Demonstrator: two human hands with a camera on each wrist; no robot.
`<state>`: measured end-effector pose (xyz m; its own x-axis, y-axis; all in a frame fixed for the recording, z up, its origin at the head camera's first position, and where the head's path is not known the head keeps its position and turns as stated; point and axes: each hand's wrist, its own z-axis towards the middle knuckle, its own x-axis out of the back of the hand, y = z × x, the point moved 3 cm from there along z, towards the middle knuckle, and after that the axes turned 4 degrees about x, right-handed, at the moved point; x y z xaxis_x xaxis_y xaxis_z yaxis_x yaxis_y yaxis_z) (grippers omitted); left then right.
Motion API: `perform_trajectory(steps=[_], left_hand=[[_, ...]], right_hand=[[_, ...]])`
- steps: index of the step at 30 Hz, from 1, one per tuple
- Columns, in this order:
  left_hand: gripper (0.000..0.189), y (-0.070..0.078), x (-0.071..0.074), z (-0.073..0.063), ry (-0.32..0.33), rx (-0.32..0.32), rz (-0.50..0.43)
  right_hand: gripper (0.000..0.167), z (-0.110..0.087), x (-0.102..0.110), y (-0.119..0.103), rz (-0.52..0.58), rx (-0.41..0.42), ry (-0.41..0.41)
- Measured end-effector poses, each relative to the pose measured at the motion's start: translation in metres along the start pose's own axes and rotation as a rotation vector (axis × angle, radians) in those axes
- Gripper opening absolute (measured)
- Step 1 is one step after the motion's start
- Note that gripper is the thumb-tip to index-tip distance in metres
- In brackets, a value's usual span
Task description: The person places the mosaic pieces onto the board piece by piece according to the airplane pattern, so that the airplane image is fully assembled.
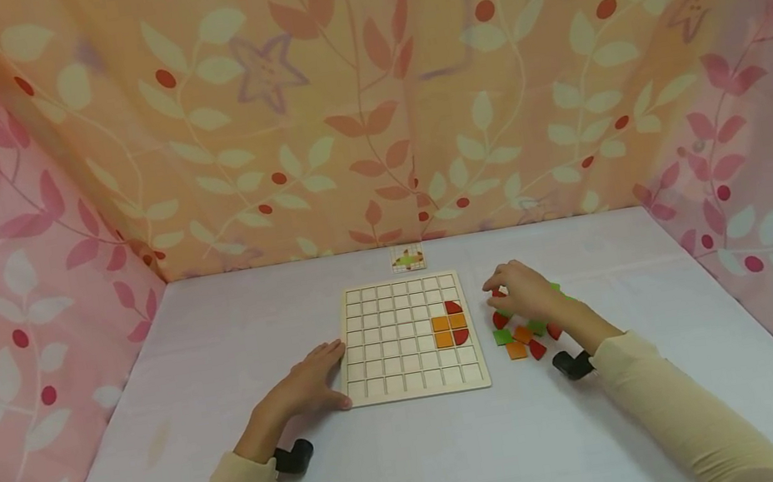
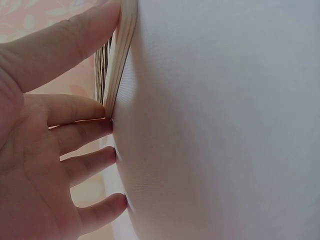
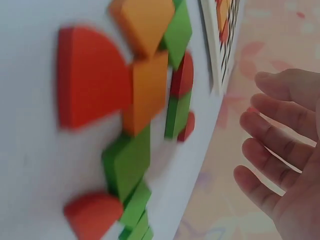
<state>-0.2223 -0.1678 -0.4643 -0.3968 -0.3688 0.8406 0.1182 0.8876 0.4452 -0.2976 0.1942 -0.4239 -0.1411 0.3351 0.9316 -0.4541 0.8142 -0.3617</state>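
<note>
A pale wooden grid board (image 1: 391, 367) lies on the table. Three orange squares (image 1: 441, 323) and two red quarter-circle tiles (image 1: 461, 337) sit in cells at its right side. My left hand (image 1: 310, 379) rests along the board's left edge, fingers extended and thumb by the near corner; in the left wrist view the fingertips (image 2: 119, 200) touch the cloth beside the edge. To the right of the board, my right hand (image 1: 530, 292) hovers over loose tiles, fingers loosely bent and apart from the thumb. The right wrist view shows nothing held between its fingers (image 3: 265, 132).
Loose green (image 3: 129, 162), orange (image 3: 147, 90) and red tiles (image 3: 92, 77) lie scattered and partly overlapping right of the board. A small pattern card (image 1: 408, 258) lies behind the board. Floral curtains (image 1: 366, 109) enclose the white table (image 1: 422, 463) at the back and sides.
</note>
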Motion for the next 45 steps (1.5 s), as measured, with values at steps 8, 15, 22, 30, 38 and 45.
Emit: perform_trajectory(steps=[8, 15, 22, 30, 38, 45], left_hand=[[0.095, 0.0, 0.001, -0.001, -0.004, -0.002, -0.01], [0.095, 0.001, 0.0, -0.001, -0.001, 0.003, -0.012], [0.095, 0.001, 0.0, -0.001, 0.006, -0.003, -0.005], [0.096, 0.001, 0.0, -0.001, 0.002, 0.0, -0.011], [0.096, 0.003, 0.003, -0.005, 0.006, -0.026, -0.017], [0.096, 0.004, 0.003, -0.005, 0.004, -0.025, -0.014]], right_hand=[[0.028, -0.005, 0.012, 0.031, -0.015, -0.021, 0.039], [0.027, -0.007, 0.014, 0.057, -0.02, -0.032, 0.044], [0.027, -0.011, 0.014, 0.073, -0.033, -0.082, 0.012], [0.029, -0.017, 0.017, 0.084, -0.013, -0.168, -0.035], [0.027, -0.023, 0.013, 0.098, -0.041, -0.178, -0.026], [0.027, -0.027, 0.013, 0.102, -0.016, -0.218, -0.042]])
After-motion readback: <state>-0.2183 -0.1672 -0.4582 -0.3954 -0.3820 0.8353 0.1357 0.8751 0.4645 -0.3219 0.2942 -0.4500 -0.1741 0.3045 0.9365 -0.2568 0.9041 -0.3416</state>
